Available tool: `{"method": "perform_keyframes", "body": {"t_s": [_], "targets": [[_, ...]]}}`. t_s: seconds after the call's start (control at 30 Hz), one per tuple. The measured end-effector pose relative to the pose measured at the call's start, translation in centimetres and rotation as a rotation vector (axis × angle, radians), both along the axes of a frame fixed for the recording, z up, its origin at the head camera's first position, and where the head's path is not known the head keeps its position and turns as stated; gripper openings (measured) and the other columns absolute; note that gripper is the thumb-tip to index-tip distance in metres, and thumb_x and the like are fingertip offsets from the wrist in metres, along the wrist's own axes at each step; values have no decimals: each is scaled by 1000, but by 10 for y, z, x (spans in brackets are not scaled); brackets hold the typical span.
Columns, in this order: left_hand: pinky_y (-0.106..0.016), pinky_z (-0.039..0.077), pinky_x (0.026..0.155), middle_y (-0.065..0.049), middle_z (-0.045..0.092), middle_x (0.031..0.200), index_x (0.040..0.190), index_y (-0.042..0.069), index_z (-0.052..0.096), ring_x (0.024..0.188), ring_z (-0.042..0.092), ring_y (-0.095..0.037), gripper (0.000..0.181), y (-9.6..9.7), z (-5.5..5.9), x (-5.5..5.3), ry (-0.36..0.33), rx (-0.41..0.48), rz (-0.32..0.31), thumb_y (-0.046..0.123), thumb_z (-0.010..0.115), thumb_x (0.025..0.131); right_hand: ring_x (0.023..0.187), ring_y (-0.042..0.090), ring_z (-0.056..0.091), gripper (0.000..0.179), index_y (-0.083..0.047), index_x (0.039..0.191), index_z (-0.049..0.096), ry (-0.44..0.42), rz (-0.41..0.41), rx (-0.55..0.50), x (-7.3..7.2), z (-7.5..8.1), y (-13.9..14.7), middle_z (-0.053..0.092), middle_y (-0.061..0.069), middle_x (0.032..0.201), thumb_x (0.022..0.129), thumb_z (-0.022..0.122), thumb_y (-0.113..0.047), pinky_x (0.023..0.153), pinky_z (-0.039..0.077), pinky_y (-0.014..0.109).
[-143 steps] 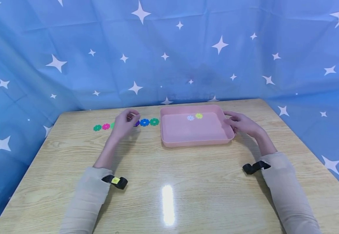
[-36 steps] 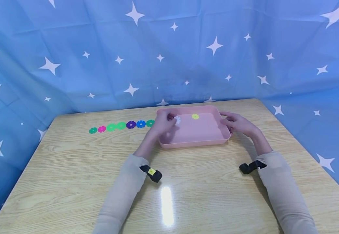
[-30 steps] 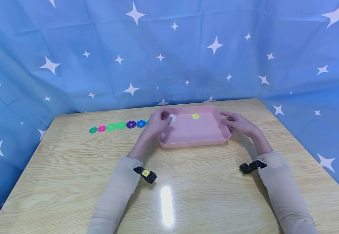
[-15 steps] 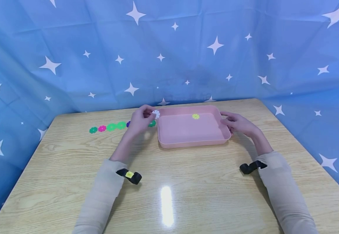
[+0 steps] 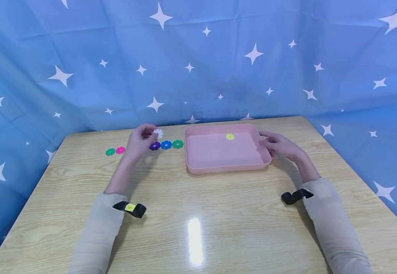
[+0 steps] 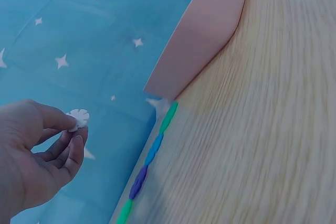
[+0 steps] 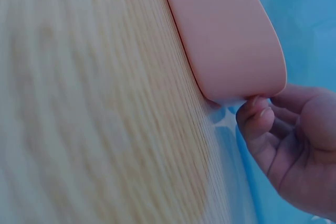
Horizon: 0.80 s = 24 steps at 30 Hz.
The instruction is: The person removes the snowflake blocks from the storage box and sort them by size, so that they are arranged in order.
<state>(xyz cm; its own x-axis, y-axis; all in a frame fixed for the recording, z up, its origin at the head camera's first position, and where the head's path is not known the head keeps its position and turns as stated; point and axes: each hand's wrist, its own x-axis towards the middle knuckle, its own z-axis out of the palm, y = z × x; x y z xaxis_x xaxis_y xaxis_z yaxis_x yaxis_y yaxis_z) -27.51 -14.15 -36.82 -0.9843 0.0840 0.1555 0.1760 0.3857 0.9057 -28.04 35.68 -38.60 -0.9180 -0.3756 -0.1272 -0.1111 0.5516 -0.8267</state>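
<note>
My left hand (image 5: 139, 141) pinches a white plastic snowflake disc (image 5: 158, 133) between thumb and fingertips, above the row of discs; the left wrist view shows the same white disc (image 6: 80, 117) from the side. Along the row lie a dark green disc (image 5: 110, 152), a pink disc (image 5: 120, 150), a purple disc (image 5: 155, 145), a blue disc (image 5: 166, 144) and a green disc (image 5: 177, 144). My left hand hides the middle of the row. At the right end of a pink tray (image 5: 225, 166), my right hand (image 5: 282, 146) holds its wall. A yellow disc (image 5: 230, 136) lies inside.
The wooden table (image 5: 239, 220) ends at a blue curtain (image 5: 198, 61) with white stars behind the row and the tray. A black camera strap sits on each wrist, the left strap (image 5: 129, 208) bearing a yellow label.
My left hand has lifted the white disc out of the tray and carried it left over the row. The right hand stays at the tray's right end.
</note>
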Motion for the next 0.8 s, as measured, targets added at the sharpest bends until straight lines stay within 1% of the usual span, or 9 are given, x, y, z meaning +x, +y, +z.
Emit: {"method": "perform_keyframes", "body": {"t_s": [0.07, 0.2, 0.27, 0.43, 0.5, 0.57, 0.67, 0.8], "targets": [[-34, 51, 90, -15, 59, 115, 127, 0, 60, 105, 56, -26, 27, -8, -1, 0, -12, -2, 17, 11, 59, 102, 57, 23, 49, 59, -3, 159, 25, 0, 5, -2, 0, -1, 1, 53, 12, 75, 108, 49, -22, 56, 47, 39], [-38, 52, 88, -15, 58, 113, 128, 0, 60, 103, 57, -31, 28, -24, -3, 3, -24, 1, 37, 12, 59, 102, 57, 26, 49, 59, -3, 159, 25, -3, 4, -9, 0, -1, 1, 53, 12, 74, 108, 49, -22, 56, 47, 40], [-36, 53, 87, -15, 58, 112, 128, -1, 59, 102, 58, -31, 28, -32, -4, 5, -23, 2, 48, 12, 59, 103, 57, 27, 49, 59, -3, 159, 25, -4, 4, -11, 0, -1, 1, 52, 12, 74, 108, 49, -22, 56, 47, 39], [-22, 53, 79, -17, 57, 112, 129, -5, 58, 95, 57, -21, 31, -56, -7, 9, -22, 18, 71, 11, 58, 103, 57, 25, 49, 58, -3, 158, 26, -8, 4, -20, -1, -1, 1, 52, 11, 75, 108, 49, -21, 56, 47, 38], [-20, 52, 75, -16, 57, 112, 130, -5, 58, 92, 56, -17, 32, -66, -9, 10, -21, 13, 81, 10, 58, 103, 57, 24, 48, 58, -3, 158, 26, -8, 3, -20, -2, -2, 1, 52, 11, 76, 108, 49, -21, 56, 47, 38], [-19, 54, 73, -16, 56, 113, 132, -6, 57, 91, 57, -16, 34, -75, -11, 10, -32, 18, 92, 11, 58, 103, 57, 24, 48, 59, -3, 159, 26, -8, 3, -19, -2, -2, 1, 52, 10, 76, 108, 50, -21, 56, 47, 38], [-19, 55, 74, -13, 56, 111, 133, -7, 56, 91, 57, -13, 35, -89, -12, 12, -44, 10, 123, 11, 58, 103, 57, 25, 48, 59, -3, 159, 25, -9, 3, -18, -2, -2, 2, 52, 10, 76, 108, 50, -21, 56, 47, 38], [-20, 53, 79, -7, 55, 109, 133, -6, 55, 93, 56, -10, 36, -107, -14, 16, -55, -23, 176, 15, 58, 103, 58, 25, 48, 59, -3, 158, 26, -7, 1, -14, -3, -2, 2, 52, 10, 76, 108, 50, -21, 56, 48, 38]]}}
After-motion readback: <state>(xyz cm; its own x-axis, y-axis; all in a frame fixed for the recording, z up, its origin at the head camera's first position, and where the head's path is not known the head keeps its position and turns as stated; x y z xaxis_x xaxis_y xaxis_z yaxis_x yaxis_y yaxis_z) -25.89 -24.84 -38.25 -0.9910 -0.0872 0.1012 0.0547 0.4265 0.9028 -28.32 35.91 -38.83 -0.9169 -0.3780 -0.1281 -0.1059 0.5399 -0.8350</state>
